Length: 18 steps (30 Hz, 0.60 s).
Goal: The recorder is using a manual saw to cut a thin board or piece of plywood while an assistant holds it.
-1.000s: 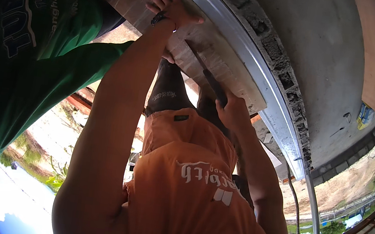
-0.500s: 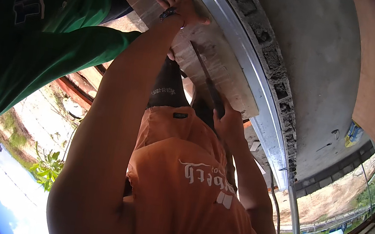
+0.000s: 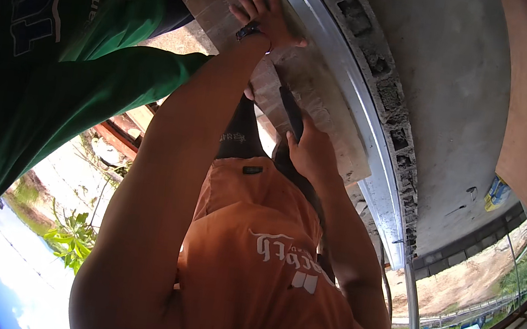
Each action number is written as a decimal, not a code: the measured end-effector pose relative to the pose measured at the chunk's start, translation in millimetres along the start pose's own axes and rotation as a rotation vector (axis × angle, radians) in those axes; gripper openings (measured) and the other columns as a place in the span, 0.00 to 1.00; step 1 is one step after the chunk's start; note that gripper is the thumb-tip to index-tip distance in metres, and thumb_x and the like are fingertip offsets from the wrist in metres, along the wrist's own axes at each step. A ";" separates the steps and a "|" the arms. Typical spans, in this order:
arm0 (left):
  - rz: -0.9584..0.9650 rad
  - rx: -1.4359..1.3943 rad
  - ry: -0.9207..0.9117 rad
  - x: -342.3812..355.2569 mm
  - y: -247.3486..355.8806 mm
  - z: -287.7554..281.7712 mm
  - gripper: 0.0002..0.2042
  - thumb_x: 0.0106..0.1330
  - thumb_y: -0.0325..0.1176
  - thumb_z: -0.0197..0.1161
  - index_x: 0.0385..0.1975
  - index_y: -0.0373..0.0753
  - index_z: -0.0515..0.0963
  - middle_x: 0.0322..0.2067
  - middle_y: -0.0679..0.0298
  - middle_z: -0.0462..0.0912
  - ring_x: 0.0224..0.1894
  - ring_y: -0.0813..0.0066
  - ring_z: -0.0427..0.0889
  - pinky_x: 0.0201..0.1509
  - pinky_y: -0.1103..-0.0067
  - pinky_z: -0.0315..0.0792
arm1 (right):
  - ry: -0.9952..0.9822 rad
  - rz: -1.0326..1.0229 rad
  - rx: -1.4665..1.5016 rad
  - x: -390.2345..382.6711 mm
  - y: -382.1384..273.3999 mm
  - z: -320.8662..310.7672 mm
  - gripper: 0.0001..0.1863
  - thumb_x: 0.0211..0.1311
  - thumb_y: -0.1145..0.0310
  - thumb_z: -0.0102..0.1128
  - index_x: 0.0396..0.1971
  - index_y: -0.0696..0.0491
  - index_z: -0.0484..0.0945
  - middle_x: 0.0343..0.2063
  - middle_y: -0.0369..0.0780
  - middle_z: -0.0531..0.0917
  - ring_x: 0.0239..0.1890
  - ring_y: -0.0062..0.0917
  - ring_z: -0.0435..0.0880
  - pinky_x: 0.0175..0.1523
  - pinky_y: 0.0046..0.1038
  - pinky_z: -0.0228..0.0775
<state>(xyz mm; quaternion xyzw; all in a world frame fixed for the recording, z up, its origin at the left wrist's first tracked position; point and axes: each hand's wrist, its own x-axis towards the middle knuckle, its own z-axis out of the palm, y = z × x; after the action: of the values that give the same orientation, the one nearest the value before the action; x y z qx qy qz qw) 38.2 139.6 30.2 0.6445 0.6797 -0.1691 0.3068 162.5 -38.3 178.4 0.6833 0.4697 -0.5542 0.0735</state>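
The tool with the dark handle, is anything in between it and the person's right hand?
No, nothing that I can see: the right hand is wrapped around the dark handle. The left hand is spread over the board, higher in the picture.

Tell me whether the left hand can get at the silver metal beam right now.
Probably yes: the left hand lies spread on the flat board beside the silver metal beam, with only bare board visible between.

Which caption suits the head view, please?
Left hand spread on a board, right hand gripping a dark-handled tool.
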 end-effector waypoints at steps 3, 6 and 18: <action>0.022 0.044 0.066 3.2 0.3 0.4 0.74 0.32 0.67 0.76 0.73 0.41 0.29 0.70 0.36 0.20 0.71 0.32 0.17 0.68 0.38 0.24 | -0.079 0.155 -0.090 8.3 -34.0 -12.2 0.28 0.63 0.64 0.58 0.62 0.51 0.64 0.40 0.54 0.83 0.45 0.52 0.81 0.47 0.46 0.74; -0.003 0.008 0.048 1.7 -4.3 -1.1 0.74 0.32 0.67 0.75 0.73 0.41 0.29 0.70 0.36 0.20 0.71 0.33 0.16 0.68 0.39 0.23 | -0.021 -0.022 0.047 -4.9 -4.8 -5.7 0.29 0.63 0.64 0.58 0.63 0.51 0.63 0.41 0.54 0.82 0.45 0.51 0.81 0.48 0.45 0.74; 0.041 0.018 0.081 12.0 -1.6 -4.0 0.74 0.33 0.67 0.75 0.72 0.40 0.27 0.70 0.35 0.21 0.71 0.32 0.17 0.68 0.38 0.22 | -0.086 -0.075 -0.018 12.1 -20.7 -24.6 0.33 0.63 0.60 0.58 0.62 0.61 0.61 0.40 0.57 0.81 0.45 0.52 0.81 0.50 0.44 0.73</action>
<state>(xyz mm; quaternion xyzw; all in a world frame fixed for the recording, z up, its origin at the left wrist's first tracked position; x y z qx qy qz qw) 36.1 151.2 25.4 0.6671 0.6768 -0.1426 0.2768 163.8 -4.9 186.3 0.6402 0.4963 -0.5810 0.0789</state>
